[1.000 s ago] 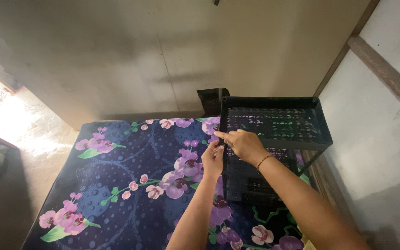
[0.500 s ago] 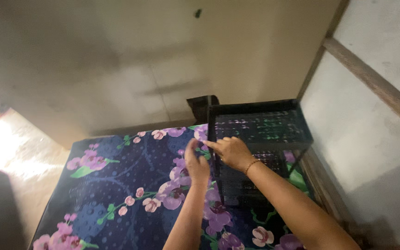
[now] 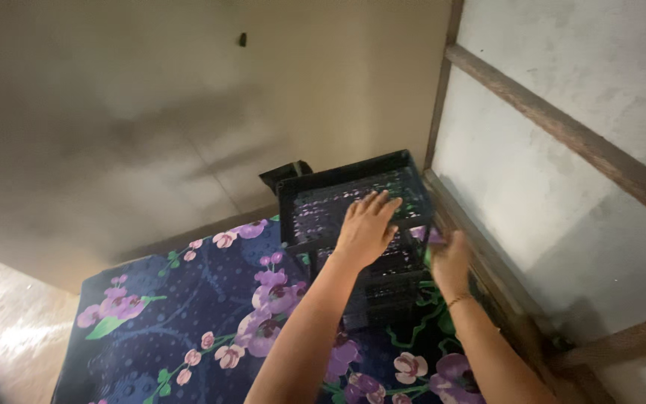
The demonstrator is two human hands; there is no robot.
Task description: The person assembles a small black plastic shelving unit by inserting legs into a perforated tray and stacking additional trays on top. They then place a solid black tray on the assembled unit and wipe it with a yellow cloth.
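At the far left there is a pale floor point(image 3: 9, 329), bright with light. Next to it lies a mattress point(image 3: 188, 314) with a dark blue cover that has purple and pink flowers and green leaves. Behind it stands a plain beige wall point(image 3: 151, 112) with a small dark spot high up.

At the back right corner of the mattress stands a black plastic rack point(image 3: 353, 202) with perforated shelves, one above the other. A small dark object point(image 3: 285, 173) shows just behind its upper left corner; I cannot tell what it is.

The left hand point(image 3: 364, 228) lies flat on the front edge of the top shelf, its fingers point(image 3: 379, 203) stretched out and a little spread, not closed around anything. The right hand point(image 3: 450, 262) is at the right side of the rack, lower down, near the middle shelf. Its fingers are blurred and partly hidden, so I cannot tell if they hold the rack. A thin bracelet point(image 3: 457, 301) is on this wrist.

To the right is a grey wall panel point(image 3: 562, 187) with brown wooden beams point(image 3: 562, 135) across it.
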